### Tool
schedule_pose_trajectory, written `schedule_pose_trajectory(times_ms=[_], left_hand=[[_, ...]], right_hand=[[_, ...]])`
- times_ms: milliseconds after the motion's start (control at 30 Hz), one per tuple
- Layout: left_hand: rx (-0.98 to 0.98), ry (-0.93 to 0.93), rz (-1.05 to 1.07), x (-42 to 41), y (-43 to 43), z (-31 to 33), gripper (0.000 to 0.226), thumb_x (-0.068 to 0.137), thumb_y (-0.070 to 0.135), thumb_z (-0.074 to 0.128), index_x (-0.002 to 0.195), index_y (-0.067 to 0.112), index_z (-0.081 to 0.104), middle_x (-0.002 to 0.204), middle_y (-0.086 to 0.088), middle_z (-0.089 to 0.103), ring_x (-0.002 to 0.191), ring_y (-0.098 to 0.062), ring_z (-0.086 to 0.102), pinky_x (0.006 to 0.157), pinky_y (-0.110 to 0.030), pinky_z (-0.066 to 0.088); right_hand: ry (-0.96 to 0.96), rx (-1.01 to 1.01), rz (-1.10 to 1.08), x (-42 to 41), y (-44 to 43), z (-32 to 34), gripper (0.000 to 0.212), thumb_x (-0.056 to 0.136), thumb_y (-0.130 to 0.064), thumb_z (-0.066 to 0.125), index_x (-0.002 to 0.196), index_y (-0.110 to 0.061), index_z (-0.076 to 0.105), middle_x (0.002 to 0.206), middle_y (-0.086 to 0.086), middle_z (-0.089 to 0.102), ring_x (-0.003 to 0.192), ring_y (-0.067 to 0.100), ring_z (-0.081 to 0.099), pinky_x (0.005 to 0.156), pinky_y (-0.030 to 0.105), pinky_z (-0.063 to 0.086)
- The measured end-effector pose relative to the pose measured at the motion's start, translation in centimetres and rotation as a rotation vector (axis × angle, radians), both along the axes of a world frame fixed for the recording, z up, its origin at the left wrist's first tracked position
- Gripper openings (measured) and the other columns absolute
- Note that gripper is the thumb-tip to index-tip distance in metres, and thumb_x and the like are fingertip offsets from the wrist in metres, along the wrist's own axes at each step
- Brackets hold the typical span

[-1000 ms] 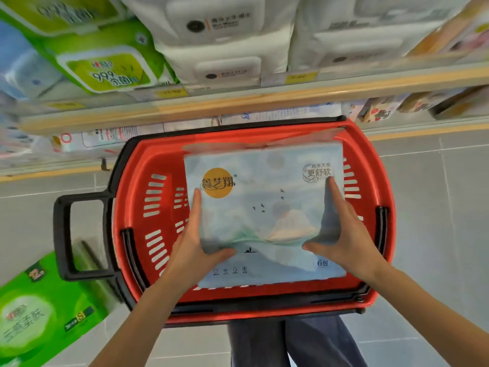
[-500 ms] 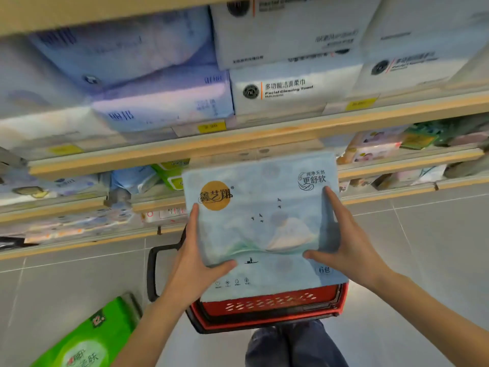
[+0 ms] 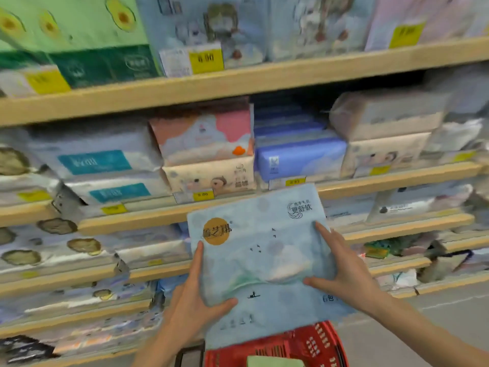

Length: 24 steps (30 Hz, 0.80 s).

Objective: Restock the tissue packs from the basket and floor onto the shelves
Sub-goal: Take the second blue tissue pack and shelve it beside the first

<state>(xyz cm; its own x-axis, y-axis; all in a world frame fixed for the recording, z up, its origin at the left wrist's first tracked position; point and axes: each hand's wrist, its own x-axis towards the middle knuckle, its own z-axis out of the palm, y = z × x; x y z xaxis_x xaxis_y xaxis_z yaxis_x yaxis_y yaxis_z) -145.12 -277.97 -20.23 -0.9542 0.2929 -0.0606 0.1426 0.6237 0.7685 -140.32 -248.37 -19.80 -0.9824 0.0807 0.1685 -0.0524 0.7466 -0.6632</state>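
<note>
A light blue tissue pack [image 3: 264,258] with an orange round logo and a mountain picture is held flat in front of me, raised in front of the middle shelves. My left hand [image 3: 193,300] grips its lower left edge, thumb on top. My right hand [image 3: 341,268] grips its right side, fingers spread over the face. Below it the red basket [image 3: 296,345] shows at the bottom edge, with a green pack [image 3: 275,361] inside. The wooden shelves [image 3: 238,80] ahead are stacked with tissue packs.
A blue pack [image 3: 299,157] and a cream cartoon pack [image 3: 211,176] lie on the shelf just above the held pack. Yellow price tags [image 3: 206,60] hang along the shelf edges. Grey floor tiles [image 3: 423,335] lie at the lower right.
Both hands have lifted the blue pack out of the basket and up toward the shelves. My view has tilted up, so higher shelves fill the frame and the basket has dropped to the bottom edge.
</note>
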Motion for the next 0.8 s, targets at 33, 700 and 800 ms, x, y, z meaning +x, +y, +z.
schedule_pose_trajectory(times_ms=[33, 700, 800], left_hand=[[0.013, 0.004, -0.005, 0.5, -0.1, 0.9, 0.133, 0.031, 0.087, 0.060, 0.136, 0.054, -0.014, 0.119, 0.025, 0.043, 0.114, -0.028, 0.055, 0.074, -0.029, 0.047], [0.041, 0.681, 0.073, 3.5, 0.7, 24.9, 0.120, 0.043, 0.071, 0.065, 0.132, 0.063, -0.015, 0.122, 0.009, 0.053, 0.104, -0.023, 0.062, 0.083, -0.041, 0.053], [0.012, 0.819, 0.093, 4.1, 2.0, 29.2, 0.126, 0.050, 0.053, 0.080, 0.134, 0.059, -0.013, 0.129, 0.011, 0.048, 0.107, -0.026, 0.061, 0.082, -0.039, 0.052]], right_hand=[[0.015, 0.003, 0.009, 0.3, -0.1, 0.9, 0.107, 0.060, -0.043, 0.080, 0.130, -0.059, 0.000, 0.149, -0.004, 0.024, 0.138, 0.018, 0.026, 0.101, 0.034, 0.034], [0.560, -0.065, 0.138, 1.1, 1.3, 24.3, 0.106, 0.058, -0.025, 0.084, 0.135, -0.047, 0.014, 0.132, -0.019, 0.035, 0.122, -0.003, 0.031, 0.102, 0.025, 0.030], [0.637, -0.093, 0.200, 1.4, 2.3, 28.1, 0.105, 0.061, -0.019, 0.083, 0.131, -0.053, 0.012, 0.138, -0.031, 0.023, 0.135, 0.003, 0.025, 0.111, 0.038, 0.028]])
